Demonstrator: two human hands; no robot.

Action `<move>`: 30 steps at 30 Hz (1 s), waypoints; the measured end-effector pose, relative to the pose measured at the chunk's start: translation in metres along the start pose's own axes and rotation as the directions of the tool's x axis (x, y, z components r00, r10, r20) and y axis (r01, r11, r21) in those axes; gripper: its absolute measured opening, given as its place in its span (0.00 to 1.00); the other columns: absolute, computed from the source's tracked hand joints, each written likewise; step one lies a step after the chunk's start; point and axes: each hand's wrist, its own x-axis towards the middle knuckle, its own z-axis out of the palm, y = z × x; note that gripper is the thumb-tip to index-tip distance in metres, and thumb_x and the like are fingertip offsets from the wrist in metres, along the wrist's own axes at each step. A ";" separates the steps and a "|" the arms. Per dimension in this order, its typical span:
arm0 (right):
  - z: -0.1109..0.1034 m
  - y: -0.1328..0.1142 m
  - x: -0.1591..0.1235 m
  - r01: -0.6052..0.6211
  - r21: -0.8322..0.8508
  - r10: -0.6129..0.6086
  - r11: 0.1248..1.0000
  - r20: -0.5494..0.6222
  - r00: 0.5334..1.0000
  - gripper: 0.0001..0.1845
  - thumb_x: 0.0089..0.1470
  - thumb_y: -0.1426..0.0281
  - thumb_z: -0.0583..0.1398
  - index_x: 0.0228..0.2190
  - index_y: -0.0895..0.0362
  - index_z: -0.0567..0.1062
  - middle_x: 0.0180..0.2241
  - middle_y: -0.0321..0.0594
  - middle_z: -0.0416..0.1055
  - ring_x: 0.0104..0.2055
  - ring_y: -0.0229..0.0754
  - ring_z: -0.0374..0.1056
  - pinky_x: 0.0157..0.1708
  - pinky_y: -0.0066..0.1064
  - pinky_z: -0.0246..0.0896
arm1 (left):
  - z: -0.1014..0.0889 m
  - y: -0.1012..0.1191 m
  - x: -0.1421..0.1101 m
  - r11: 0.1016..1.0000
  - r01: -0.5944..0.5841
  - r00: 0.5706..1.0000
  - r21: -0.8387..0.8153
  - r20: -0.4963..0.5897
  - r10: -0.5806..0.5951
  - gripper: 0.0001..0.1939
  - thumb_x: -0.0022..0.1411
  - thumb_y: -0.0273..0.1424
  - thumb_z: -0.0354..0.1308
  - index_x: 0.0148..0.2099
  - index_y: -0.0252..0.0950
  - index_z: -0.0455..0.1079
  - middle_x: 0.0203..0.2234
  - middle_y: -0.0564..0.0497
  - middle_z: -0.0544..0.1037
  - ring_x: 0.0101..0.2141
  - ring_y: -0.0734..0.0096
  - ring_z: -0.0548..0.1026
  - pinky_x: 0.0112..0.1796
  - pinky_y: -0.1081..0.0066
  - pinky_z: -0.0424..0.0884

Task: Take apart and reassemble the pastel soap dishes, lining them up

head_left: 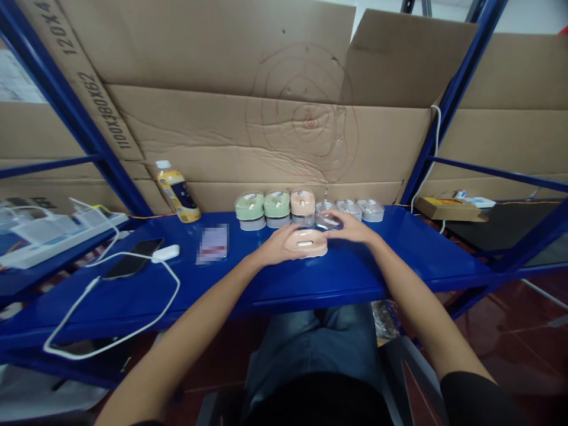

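A peach plastic lid (306, 243) is clasped at its left side by the left hand (278, 245), the fingers closed on its edge; whether the blue table (284, 281) is touched by it cannot be told. Just beyond and to the right of that grip, a clear plastic cover (329, 221) is held between the thumb and curled fingers of the right hand (350, 228). Behind the left hand, two green-lidded boxes (263, 207) and a peach-lidded box (302, 204) are lined up side by side, and to their right, behind the right hand, three clear containers (349, 208) are set in the same row. Well to the left of the left hand, a yellow drink bottle (178, 192) is stood upright by the cardboard wall (213, 130). Nearer the left hand, a blurred flat packet (213, 244) is laid down, with a dark phone (134, 258) and a white cable (175, 296) placed farther left.
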 end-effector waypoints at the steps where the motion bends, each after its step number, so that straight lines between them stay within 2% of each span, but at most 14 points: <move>1: -0.008 0.006 -0.002 -0.043 0.008 0.043 0.999 -0.049 0.998 0.36 0.52 0.50 0.70 0.58 0.51 0.74 0.59 0.45 0.74 0.60 0.55 0.71 0.63 0.52 0.65 | 0.000 0.001 -0.001 1.000 -0.010 1.000 0.026 0.017 0.010 0.34 0.56 0.49 0.72 0.61 0.41 0.74 0.54 0.42 0.75 0.57 0.47 0.74 0.60 0.47 0.69; 3: -0.018 0.015 -0.004 -0.130 0.008 0.129 0.992 -0.150 0.980 0.33 0.54 0.49 0.68 0.57 0.51 0.74 0.58 0.44 0.75 0.60 0.55 0.71 0.62 0.53 0.65 | 0.000 0.002 -0.001 0.999 -0.028 0.999 0.037 0.044 0.026 0.25 0.59 0.50 0.68 0.53 0.42 0.80 0.51 0.43 0.75 0.55 0.48 0.74 0.60 0.48 0.70; 7: -0.021 0.021 -0.003 -0.220 0.014 0.217 0.975 -0.237 0.947 0.33 0.53 0.49 0.67 0.55 0.52 0.74 0.57 0.46 0.75 0.59 0.57 0.72 0.61 0.51 0.67 | 0.001 0.001 0.001 1.000 0.000 1.000 -0.007 0.002 0.000 0.24 0.66 0.53 0.59 0.48 0.41 0.83 0.52 0.43 0.75 0.55 0.51 0.74 0.59 0.51 0.72; 10: -0.019 0.017 -0.002 -0.214 0.059 0.222 0.975 -0.244 0.944 0.34 0.52 0.49 0.67 0.56 0.51 0.74 0.56 0.46 0.76 0.58 0.58 0.72 0.59 0.52 0.69 | -0.006 -0.003 0.005 0.998 0.062 0.985 -0.029 -0.160 -0.066 0.27 0.70 0.54 0.52 0.45 0.38 0.82 0.51 0.43 0.75 0.54 0.53 0.74 0.60 0.53 0.71; 12: -0.018 0.014 -0.002 -0.200 0.092 0.217 0.976 -0.246 0.945 0.33 0.53 0.49 0.67 0.56 0.50 0.74 0.55 0.46 0.76 0.57 0.58 0.73 0.59 0.53 0.69 | -0.014 -0.007 0.007 0.993 0.113 0.951 -0.036 -0.285 -0.119 0.29 0.71 0.53 0.49 0.45 0.37 0.81 0.49 0.42 0.76 0.52 0.53 0.75 0.59 0.54 0.72; 14: -0.018 0.013 -0.002 -0.191 0.108 0.212 0.976 -0.243 0.946 0.32 0.54 0.48 0.66 0.56 0.50 0.74 0.55 0.46 0.76 0.57 0.58 0.73 0.59 0.53 0.69 | -0.019 -0.009 0.008 0.990 0.140 0.928 -0.024 -0.346 -0.140 0.29 0.70 0.53 0.49 0.45 0.35 0.80 0.47 0.42 0.76 0.51 0.53 0.76 0.58 0.53 0.72; 16: -0.016 0.014 -0.001 -0.187 0.111 0.209 0.976 -0.242 0.948 0.33 0.55 0.49 0.66 0.57 0.51 0.73 0.56 0.47 0.76 0.58 0.57 0.73 0.61 0.54 0.68 | -0.020 -0.008 0.006 0.992 0.129 0.937 0.004 -0.327 -0.121 0.27 0.68 0.53 0.52 0.45 0.36 0.80 0.47 0.42 0.76 0.51 0.52 0.76 0.58 0.52 0.72; 20: -0.008 0.016 0.000 -0.116 0.131 0.138 0.985 -0.178 0.974 0.37 0.52 0.50 0.69 0.59 0.52 0.72 0.61 0.48 0.72 0.62 0.56 0.70 0.65 0.53 0.63 | -0.009 0.000 0.002 0.997 0.056 0.986 0.051 -0.159 -0.047 0.24 0.61 0.52 0.64 0.49 0.39 0.77 0.51 0.43 0.76 0.54 0.50 0.75 0.59 0.50 0.70; 22: -0.002 0.015 0.001 -0.046 0.160 0.060 0.986 -0.087 0.994 0.40 0.49 0.51 0.71 0.60 0.51 0.72 0.63 0.47 0.71 0.64 0.56 0.69 0.66 0.53 0.61 | -0.001 0.004 0.001 0.996 0.054 0.994 0.065 -0.099 -0.047 0.31 0.56 0.52 0.69 0.55 0.39 0.73 0.53 0.42 0.76 0.56 0.47 0.75 0.58 0.49 0.71; 26: 0.011 0.005 0.002 0.019 0.106 -0.026 0.994 0.063 0.998 0.47 0.42 0.54 0.76 0.62 0.53 0.73 0.62 0.49 0.73 0.64 0.57 0.69 0.67 0.53 0.61 | 0.012 0.003 0.000 0.995 0.098 0.990 -0.027 -0.096 -0.100 0.52 0.48 0.52 0.75 0.68 0.38 0.58 0.58 0.37 0.74 0.58 0.44 0.74 0.58 0.46 0.71; 30: 0.025 -0.006 0.007 0.097 -0.020 -0.095 0.995 0.114 0.989 0.50 0.40 0.52 0.77 0.62 0.52 0.73 0.60 0.49 0.74 0.62 0.58 0.71 0.65 0.55 0.63 | 0.017 0.003 0.000 0.982 0.123 0.988 -0.141 -0.077 -0.135 0.61 0.46 0.49 0.78 0.72 0.39 0.48 0.58 0.35 0.74 0.59 0.43 0.75 0.58 0.45 0.70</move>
